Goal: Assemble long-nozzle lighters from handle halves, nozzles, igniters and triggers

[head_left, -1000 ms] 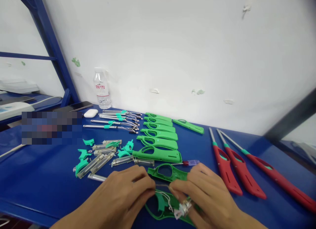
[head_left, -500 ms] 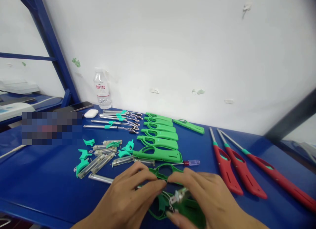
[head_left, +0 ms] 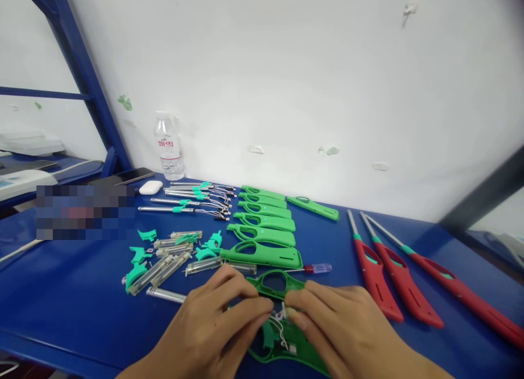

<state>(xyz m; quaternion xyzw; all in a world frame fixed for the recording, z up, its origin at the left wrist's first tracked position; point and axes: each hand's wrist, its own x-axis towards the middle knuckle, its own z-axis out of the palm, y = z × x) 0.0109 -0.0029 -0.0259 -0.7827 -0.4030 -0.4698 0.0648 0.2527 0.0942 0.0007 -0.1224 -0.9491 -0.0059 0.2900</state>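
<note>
My left hand [head_left: 223, 319] is closed in a pinch over a green shell half [head_left: 295, 349] near the table's front edge; what its fingertips grip is too small to make out. Opposite it, my right hand [head_left: 331, 319] pinches a small clear part [head_left: 285, 310], mostly hidden by the fingers. White wires and a teal trigger [head_left: 268, 334] lie in the shell between the hands. Just behind the fingers rests another green shell half [head_left: 262, 283]. A metal tube [head_left: 166, 295] sticks out left of my left hand.
Green shells [head_left: 266, 237] line up behind the hands, with a screwdriver [head_left: 317, 269] beside them. Red lighters [head_left: 379, 286] lie right. Clear tanks [head_left: 170, 270], teal pieces [head_left: 139, 254] and wired metal rods [head_left: 164, 209] lie left. A bottle [head_left: 168, 150] stands by the wall.
My right fingers have moved up and left, closer to my left fingertips. The clear part has shifted with them and is now more covered. The wires and trigger in the shell show more.
</note>
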